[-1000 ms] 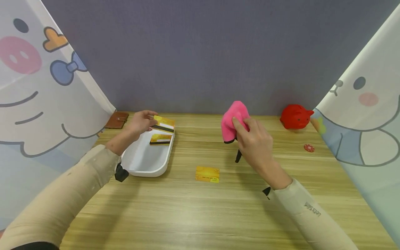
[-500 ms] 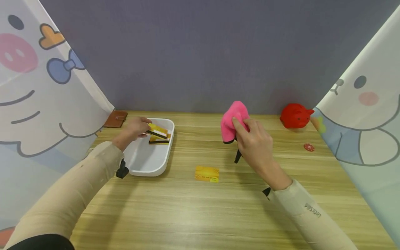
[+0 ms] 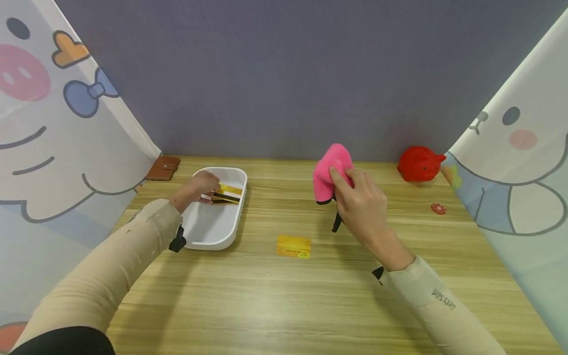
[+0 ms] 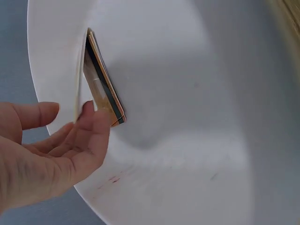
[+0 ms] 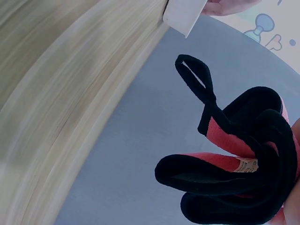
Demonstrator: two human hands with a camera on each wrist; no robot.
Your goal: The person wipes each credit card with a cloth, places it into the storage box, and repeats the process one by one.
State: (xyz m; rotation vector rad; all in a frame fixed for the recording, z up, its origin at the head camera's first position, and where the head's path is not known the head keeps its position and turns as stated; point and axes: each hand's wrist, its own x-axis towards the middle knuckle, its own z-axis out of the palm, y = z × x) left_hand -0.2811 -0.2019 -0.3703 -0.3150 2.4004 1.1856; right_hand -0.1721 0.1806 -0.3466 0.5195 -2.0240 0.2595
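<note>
In the head view my left hand (image 3: 200, 186) reaches into a white tray (image 3: 213, 245) at the left, beside the yellow bank cards (image 3: 231, 189). The left wrist view shows one card (image 4: 80, 77) edge-on, tilted up from the cards (image 4: 104, 79) lying beneath. My fingertips are at its lower edge, and the thumb stands apart from it. My right hand (image 3: 363, 197) holds a folded pink cloth (image 3: 333, 167) above the table. Close up, the cloth (image 5: 225, 161) shows black edging, a small label and a hanging loop.
A yellow card (image 3: 294, 246) lies on the wooden table (image 3: 275, 305) to the right of the tray. Behind the tray at the left is a brown wallet (image 3: 163, 168). A red piggy bank (image 3: 420, 163) and a red poker chip (image 3: 438, 209) are at the right.
My left hand has lowered a card from above the tray's far rim down onto the cards inside, and its thumb now stands off it. The right hand with the pink cloth has stayed put.
</note>
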